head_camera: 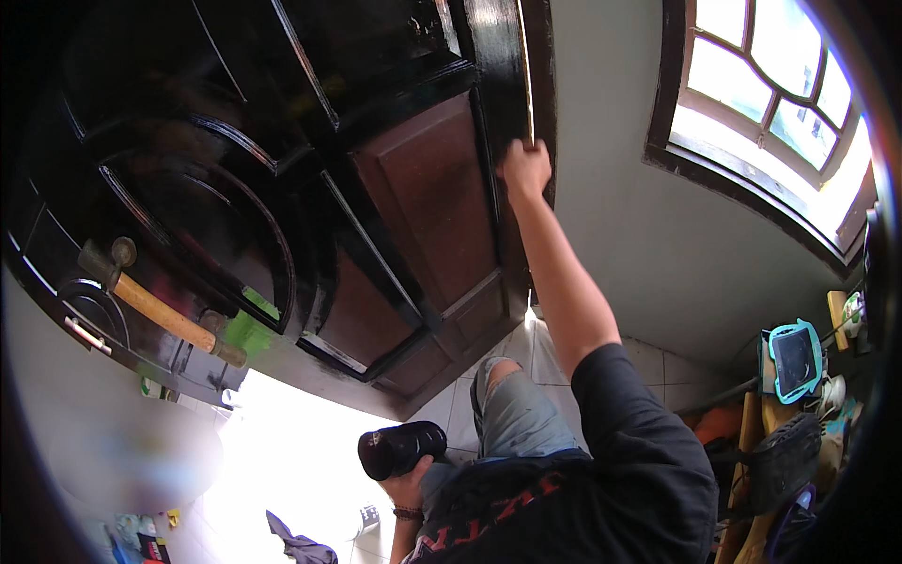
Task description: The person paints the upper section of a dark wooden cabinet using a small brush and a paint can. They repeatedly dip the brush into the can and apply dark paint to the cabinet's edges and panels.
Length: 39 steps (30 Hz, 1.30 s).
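A dark, glossy panelled wooden door (437,204) fills the upper left; some lower panels are duller brown. My right hand (527,168) reaches up to the door's edge beside the frame, its fingers closed around something thin that I cannot make out, perhaps a brush. Low in front of me, my left hand (409,483) holds a dark cylindrical container (402,449). Part of the door near its lower left carries a green patch (250,331).
A wooden-handled hammer-like tool (165,314) appears at left. A framed window (764,92) is upper right. Shelves at right hold a turquoise-framed tablet (796,361) and a black bag (786,448). Dark cloth (303,546) and a white bucket (368,518) stand on the tiled floor.
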Each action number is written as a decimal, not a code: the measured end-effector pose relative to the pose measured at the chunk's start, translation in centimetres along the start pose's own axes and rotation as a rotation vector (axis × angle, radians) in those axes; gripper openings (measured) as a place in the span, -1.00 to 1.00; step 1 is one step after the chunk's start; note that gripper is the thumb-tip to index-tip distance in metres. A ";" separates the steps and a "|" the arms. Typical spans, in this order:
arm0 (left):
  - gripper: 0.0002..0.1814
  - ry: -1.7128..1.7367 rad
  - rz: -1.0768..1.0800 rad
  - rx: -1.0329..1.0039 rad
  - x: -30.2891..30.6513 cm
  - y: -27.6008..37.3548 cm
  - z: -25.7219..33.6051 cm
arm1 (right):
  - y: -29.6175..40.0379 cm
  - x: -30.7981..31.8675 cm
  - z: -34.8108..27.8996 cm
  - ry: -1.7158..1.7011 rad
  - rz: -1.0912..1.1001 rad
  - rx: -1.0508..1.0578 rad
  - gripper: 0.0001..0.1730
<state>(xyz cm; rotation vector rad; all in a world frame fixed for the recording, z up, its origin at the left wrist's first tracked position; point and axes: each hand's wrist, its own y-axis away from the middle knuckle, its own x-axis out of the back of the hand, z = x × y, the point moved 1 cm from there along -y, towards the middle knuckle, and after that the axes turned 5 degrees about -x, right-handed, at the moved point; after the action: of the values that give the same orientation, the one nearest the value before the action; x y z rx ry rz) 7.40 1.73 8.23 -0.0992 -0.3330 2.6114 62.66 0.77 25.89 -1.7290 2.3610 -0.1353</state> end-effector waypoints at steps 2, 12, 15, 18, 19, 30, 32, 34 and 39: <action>-0.11 -0.037 0.027 0.008 1.3 0.7 -0.5 | 2.1 0.0 -8.6 -0.364 -0.134 -0.109 -0.86; 0.09 -0.007 0.016 0.065 1.6 0.4 -1.0 | 4.3 2.8 5.0 -0.695 -0.138 -0.403 -0.79; 0.11 -0.010 0.061 -0.005 2.6 0.2 -1.2 | 5.1 2.8 4.3 -0.319 0.124 -0.508 -0.72; 0.10 -0.067 0.047 0.001 3.4 0.6 -3.6 | 1.3 0.2 -1.0 0.080 0.083 -0.288 -0.64; 0.10 -0.034 0.028 0.005 2.9 0.3 -3.4 | -1.8 -1.0 -2.7 0.101 0.107 -0.208 -0.63; 0.06 -0.011 0.085 -0.069 4.8 1.9 -2.1 | 3.4 2.0 4.7 -0.778 -0.018 -0.533 -0.71; 0.06 0.073 0.063 -0.034 4.7 1.8 -1.6 | 0.4 4.1 10.8 -0.288 0.309 -0.733 -0.66; 0.07 0.086 0.047 -0.030 5.2 1.7 -0.7 | -1.0 3.2 9.0 0.035 0.052 -0.396 -0.71; 0.09 -0.068 0.048 -0.148 6.9 2.1 -0.4 | -3.2 0.8 -8.4 -0.650 -0.137 -0.102 -0.86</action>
<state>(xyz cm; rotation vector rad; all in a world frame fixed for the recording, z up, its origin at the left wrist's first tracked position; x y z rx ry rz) 0.45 3.38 7.28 -0.0695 -0.5549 2.6394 63.50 -1.43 34.63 -1.6481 1.7999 0.4642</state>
